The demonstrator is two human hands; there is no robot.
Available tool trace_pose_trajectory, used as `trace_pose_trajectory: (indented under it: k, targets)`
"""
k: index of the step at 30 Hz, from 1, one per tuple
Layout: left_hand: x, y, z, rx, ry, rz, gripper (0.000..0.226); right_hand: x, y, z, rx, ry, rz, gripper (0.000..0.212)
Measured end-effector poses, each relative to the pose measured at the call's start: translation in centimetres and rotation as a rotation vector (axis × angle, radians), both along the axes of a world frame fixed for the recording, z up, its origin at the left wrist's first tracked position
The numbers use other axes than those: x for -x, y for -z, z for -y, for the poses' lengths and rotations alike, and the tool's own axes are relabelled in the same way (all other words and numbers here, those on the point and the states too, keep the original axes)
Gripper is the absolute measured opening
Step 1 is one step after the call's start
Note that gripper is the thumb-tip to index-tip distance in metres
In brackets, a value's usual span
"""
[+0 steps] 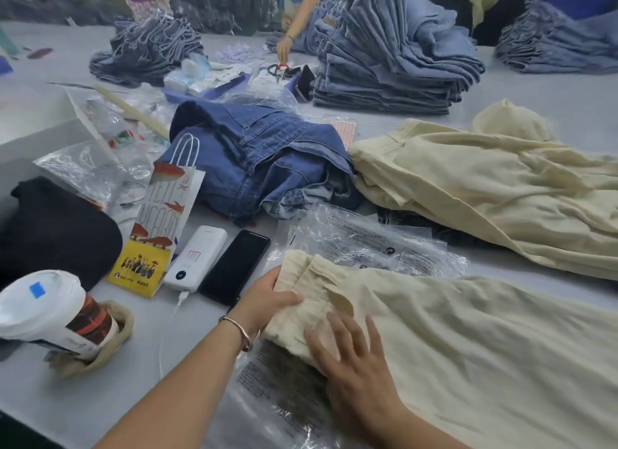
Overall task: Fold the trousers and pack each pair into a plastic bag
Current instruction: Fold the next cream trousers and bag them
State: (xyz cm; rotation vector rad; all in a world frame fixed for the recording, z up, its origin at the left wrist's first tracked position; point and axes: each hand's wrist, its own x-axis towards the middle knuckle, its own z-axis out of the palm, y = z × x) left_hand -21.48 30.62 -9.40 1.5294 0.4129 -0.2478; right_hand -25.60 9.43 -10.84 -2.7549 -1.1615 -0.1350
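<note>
Cream trousers [451, 331] are gripped at the waistband by the left hand [267, 301] and pressed flat by the open right hand [354, 358]. Folding looks barely started, nothing's bagged yet; plastic bags [368, 244] are waiting just beyond the hands.

Arms: I see two bare forearms, no sleeves, entering from about 6 o'clock.
Left hand [267, 301]: bare, no glove and no ring that I can see.
Left wrist: one thin metal bangle [239, 331], rose-gold tone, plain.
Right hand [354, 358]: bare, no jewellery visible, nails short and unpainted.
</note>
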Motion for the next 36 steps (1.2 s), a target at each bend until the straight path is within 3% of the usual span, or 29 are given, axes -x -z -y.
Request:
trace_pose_trajectory:
  k: [3, 7, 11, 13, 16, 19, 22, 24, 25, 28, 32, 35, 36]
  targets:
    - [-1.5, -1.1, 0.3, 0.113, 0.117, -0.082, 0.057, -0.1, -0.4, 1.3, -0.110, -0.013, -0.116, 0.057]
    - [-5.7, -2.8, 1.1, -0.198, 0.019, -0.234, 0.082, -0.1, -1.0, 2.4, -0.140, -0.081, -0.263, 0.053]
    - [-8.2, -3.8, 4.2, -0.606, 0.181, -0.249, 0.077, 0.1, -0.6, 3.0, -0.104, -0.050, -0.256, 0.074]
    - [-8.6, -4.0, 5.1, -0.657, 0.165, -0.180, 0.049, -0.2, -0.5, 3.4, -0.042, 0.045, -0.256, 0.099]
    - [-8.7, -3.5, 3.0, -0.419, -0.067, -0.074, 0.015, -0.6, -0.3, 4.2, -0.036, 0.227, -0.279, 0.111]
    - [-7.6, -1.5, 1.1, -0.084, -0.317, -0.142, 0.021, -1.4, 0.0, 5.3, 0.159, 0.312, -0.330, 0.083]
    - [-6.4, 0.5, 1.2, 0.092, -0.308, -0.159, 0.039, -2.1, -0.4, 6.1, 0.262, 0.287, -0.361, 0.068]
    - [-6.0, 0.7, 1.4, 0.236, -0.222, -0.156, 0.042, -2.8, -1.6, 6.5, 0.207, 0.320, -0.334, 0.066]
    - [-5.9, 0.4, 1.2, 0.214, -0.130, -0.158, 0.045, -3.3, -2.4, 6.6, 0.141, 0.341, -0.248, 0.066]
    - [-6.5, -1.3, 0.5, -0.054, 0.169, -0.166, 0.051, -4.0, -4.0, 6.4, -0.037, 0.307, -0.091, 0.064]
    - [-8.7, -2.3, -0.3, -0.199, 0.039, -0.015, 0.038, -3.2, -1.8, 5.5, 0.261, 0.185, -0.402, 0.085]
    - [-8.3, 0.0, 0.1, -0.768, 0.037, 0.121, 0.022, -2.5, -0.7, 5.4, 0.363, 0.127, -0.387, 0.093]
    - [-7.7, 1.0, 0.3, -0.933, 0.051, 0.120, 0.026, -2.4, -0.6, 5.6, 0.361, 0.115, -0.383, 0.092]
